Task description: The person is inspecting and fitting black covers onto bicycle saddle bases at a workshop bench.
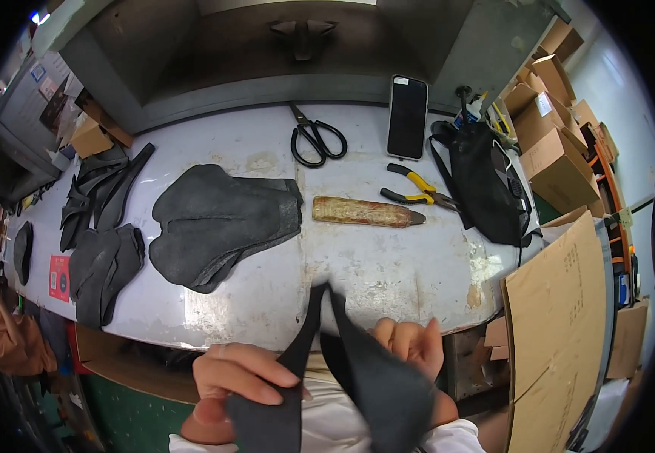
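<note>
A piece of black leather-like sheet [395, 396] hangs between my hands near the table's front edge. Its two wings narrow upward and come together in a point. My left hand [240, 377] pinches the left wing, with fingers over the front. Behind the right wing my right hand [410, 343] is curled, gripping it; part of that hand is hidden. Farther off on the white table [357, 264] lies a stack of wide black lobed pieces [221, 223]. To its right rests a worn knife-like tool [365, 212] with a wrapped handle.
Black-handled scissors [316, 137], yellow-and-black pliers [418, 186], a phone [407, 117] and a black bag [486, 181] lie toward the back. Black scraps [104, 272] are piled at left. A grey metal housing [282, 90] borders the rear; cardboard boxes [557, 325] stand at right.
</note>
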`<state>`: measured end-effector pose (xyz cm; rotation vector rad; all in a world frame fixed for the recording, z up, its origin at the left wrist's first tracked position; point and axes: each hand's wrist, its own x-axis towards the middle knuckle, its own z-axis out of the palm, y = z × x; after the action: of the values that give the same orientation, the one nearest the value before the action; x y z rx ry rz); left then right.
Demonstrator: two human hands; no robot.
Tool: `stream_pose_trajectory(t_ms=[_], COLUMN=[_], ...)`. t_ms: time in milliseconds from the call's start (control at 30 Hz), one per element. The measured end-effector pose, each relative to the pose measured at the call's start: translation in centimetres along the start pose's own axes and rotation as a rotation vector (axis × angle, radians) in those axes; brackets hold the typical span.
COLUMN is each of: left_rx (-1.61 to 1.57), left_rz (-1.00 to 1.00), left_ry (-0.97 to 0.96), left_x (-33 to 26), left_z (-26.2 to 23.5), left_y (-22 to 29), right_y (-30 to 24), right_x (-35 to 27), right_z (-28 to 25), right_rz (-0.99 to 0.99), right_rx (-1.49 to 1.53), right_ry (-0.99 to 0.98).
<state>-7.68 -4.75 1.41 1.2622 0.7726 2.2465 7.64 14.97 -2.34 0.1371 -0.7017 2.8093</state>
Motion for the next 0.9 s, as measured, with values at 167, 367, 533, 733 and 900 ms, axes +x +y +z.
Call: stream_pose_trajectory(t_ms=[167,367,533,733,900], left_rx=[0.109,0.202,0.217,0.379,0.421], left_rz=[-0.416,-0.844,-0.891,-0.715,-0.778], left_ry=[0.351,-0.053,-0.095,-0.094,-0.23], left_x=[-1.5,-1.8,1.5,1.3,2.0], left_z=[1.9,-0.7,2.4,3.4,3.1], left_y=[1.5,2.4,1.9,1.4,1.6], right_y=[0.7,-1.5,-1.1,-0.4,0.8], right_x=[1.3,1.4,1.2,1.0,1.0], right_z=[-0.4,0.2,1.2,0.9,-2.0], right_rz=[0.278,0.303,0.418,0.198,0.24], right_rx=[-0.173,-0.495,-0.878,-0.093,0.027], right_ry=[0.525,-0.006,-0.112,-0.049,-0.226])
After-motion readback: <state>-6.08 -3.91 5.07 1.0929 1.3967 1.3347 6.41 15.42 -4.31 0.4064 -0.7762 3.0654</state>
